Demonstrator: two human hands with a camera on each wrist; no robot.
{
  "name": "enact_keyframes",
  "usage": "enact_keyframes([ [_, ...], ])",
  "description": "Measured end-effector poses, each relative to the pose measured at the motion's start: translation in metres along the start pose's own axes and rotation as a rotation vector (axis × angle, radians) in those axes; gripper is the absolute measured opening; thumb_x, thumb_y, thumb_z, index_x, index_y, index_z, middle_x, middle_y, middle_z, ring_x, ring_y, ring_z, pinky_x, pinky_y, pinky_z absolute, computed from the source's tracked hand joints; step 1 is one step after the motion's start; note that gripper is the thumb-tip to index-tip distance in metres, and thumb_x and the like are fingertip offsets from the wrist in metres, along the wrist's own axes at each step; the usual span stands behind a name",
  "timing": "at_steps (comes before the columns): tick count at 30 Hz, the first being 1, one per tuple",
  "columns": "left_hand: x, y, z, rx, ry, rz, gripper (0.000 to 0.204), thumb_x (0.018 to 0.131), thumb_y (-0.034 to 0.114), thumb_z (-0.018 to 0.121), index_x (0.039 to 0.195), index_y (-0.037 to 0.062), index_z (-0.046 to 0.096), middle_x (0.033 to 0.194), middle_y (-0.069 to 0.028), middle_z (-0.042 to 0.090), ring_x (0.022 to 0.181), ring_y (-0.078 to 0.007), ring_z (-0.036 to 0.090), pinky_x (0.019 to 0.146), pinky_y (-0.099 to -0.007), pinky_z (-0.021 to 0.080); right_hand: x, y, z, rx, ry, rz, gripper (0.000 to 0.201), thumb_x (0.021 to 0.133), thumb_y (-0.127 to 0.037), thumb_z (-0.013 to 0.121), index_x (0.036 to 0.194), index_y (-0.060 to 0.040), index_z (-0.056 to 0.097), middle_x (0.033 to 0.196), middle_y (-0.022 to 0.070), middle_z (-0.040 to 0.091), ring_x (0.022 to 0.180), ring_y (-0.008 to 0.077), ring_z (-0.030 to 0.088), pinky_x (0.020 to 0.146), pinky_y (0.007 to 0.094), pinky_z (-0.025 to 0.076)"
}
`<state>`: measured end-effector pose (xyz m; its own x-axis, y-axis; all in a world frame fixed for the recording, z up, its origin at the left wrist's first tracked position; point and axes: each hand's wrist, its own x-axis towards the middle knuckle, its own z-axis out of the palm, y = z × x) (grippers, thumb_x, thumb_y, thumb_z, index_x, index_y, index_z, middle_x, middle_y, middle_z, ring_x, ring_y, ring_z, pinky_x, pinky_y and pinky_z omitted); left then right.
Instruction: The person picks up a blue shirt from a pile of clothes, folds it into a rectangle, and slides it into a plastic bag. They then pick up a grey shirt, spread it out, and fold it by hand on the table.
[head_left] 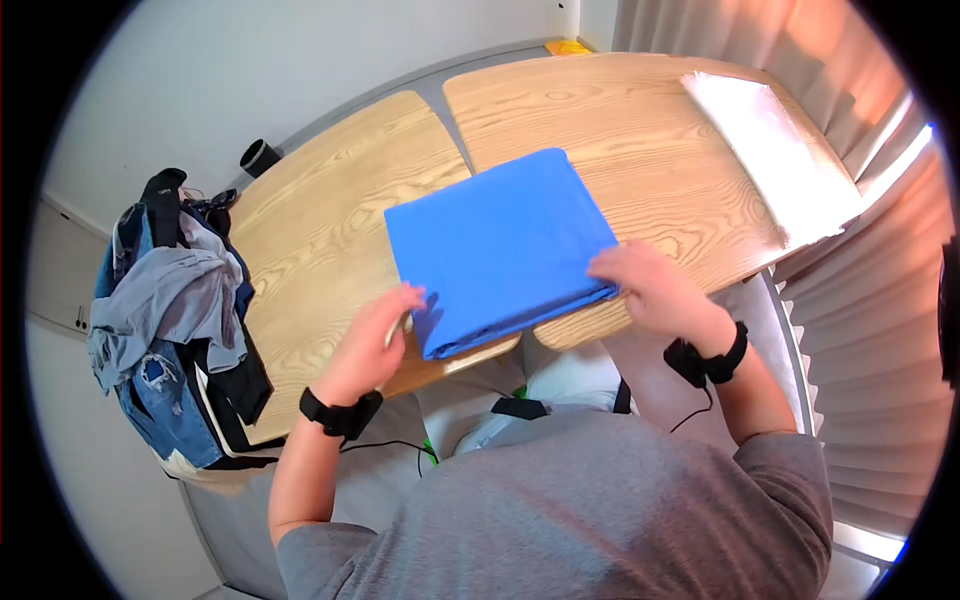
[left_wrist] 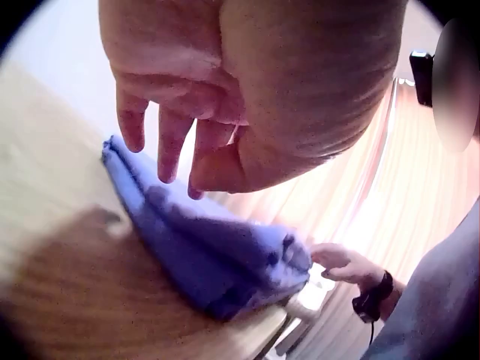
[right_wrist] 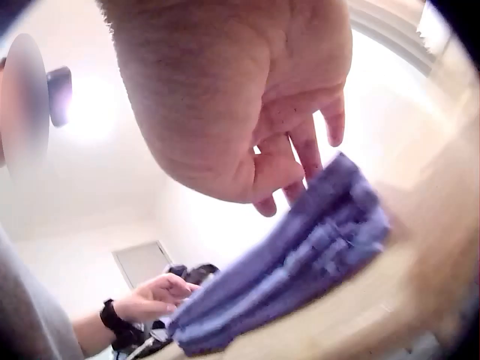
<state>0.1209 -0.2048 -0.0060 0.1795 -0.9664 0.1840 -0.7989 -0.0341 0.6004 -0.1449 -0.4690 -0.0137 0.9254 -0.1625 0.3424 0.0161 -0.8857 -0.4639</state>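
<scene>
A folded blue cloth [head_left: 500, 250] lies flat on the wooden table near its front edge, its layered side facing the person. At its left front corner is my left hand [head_left: 370, 345], fingertips at the cloth's edge. My right hand [head_left: 655, 290] is at the right front corner, fingers over the edge. In the left wrist view, the left hand [left_wrist: 240, 90] has fingers extended beside the cloth [left_wrist: 202, 247]. The right wrist view shows the right hand [right_wrist: 247, 97] with relaxed fingers by the cloth's [right_wrist: 285, 262] corner; whether they touch it is unclear.
A heap of clothes [head_left: 175, 310] covers the left end of the table [head_left: 330, 200], with a black cup-like object [head_left: 259, 157] behind it. Shiny clear plastic [head_left: 775, 160] lies at the right. A gap runs between the two table sections. Curtains hang at the right.
</scene>
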Motion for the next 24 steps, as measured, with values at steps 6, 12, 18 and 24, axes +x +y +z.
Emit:
enact_keyframes([
  [6,0.043,0.039,0.016,0.303,-0.101,0.065,0.062,0.08,0.019,0.064,0.135,0.0119,0.038,0.143,-0.017,0.03,0.134,-0.0381,0.023,0.105,-0.0513,0.026,0.041,-0.016,0.015,-0.239,0.237,0.074,0.035,0.084,-0.019,0.057,0.119,-0.0142,0.056,0.123,0.0136,0.053,0.115,0.032,0.046,0.095,0.05,0.036],
  [12,0.025,0.031,0.058,0.55,-0.352,-0.054,0.08,0.077,0.042,0.065,0.142,0.0172,0.026,0.148,-0.0174,0.015,0.134,-0.0435,0.015,0.096,-0.0694,0.021,0.025,-0.007,0.066,-0.432,0.061,0.188,0.042,0.085,-0.04,0.055,0.124,-0.027,0.054,0.137,0.0111,0.04,0.127,0.0377,0.033,0.097,0.0531,0.032],
  [18,0.026,0.031,0.063,0.537,-0.301,-0.072,0.074,0.077,0.035,0.067,0.14,0.0188,0.031,0.146,-0.0167,0.022,0.133,-0.0427,0.019,0.095,-0.0693,0.022,0.016,0.031,0.025,-0.065,-0.008,0.133,0.044,0.083,-0.033,0.061,0.123,-0.0155,0.055,0.138,0.0142,0.039,0.127,0.0393,0.033,0.105,0.0455,0.028],
  [24,0.026,0.035,0.071,0.574,-0.282,-0.068,0.074,0.075,0.032,0.069,0.137,0.0133,0.035,0.145,-0.0198,0.021,0.133,-0.0446,0.018,0.094,-0.0702,0.021,-0.008,0.132,-0.12,-0.225,0.539,0.484,0.036,0.081,-0.022,0.062,0.113,-0.0061,0.059,0.104,0.0158,0.064,0.096,0.0307,0.061,0.085,0.036,0.047],
])
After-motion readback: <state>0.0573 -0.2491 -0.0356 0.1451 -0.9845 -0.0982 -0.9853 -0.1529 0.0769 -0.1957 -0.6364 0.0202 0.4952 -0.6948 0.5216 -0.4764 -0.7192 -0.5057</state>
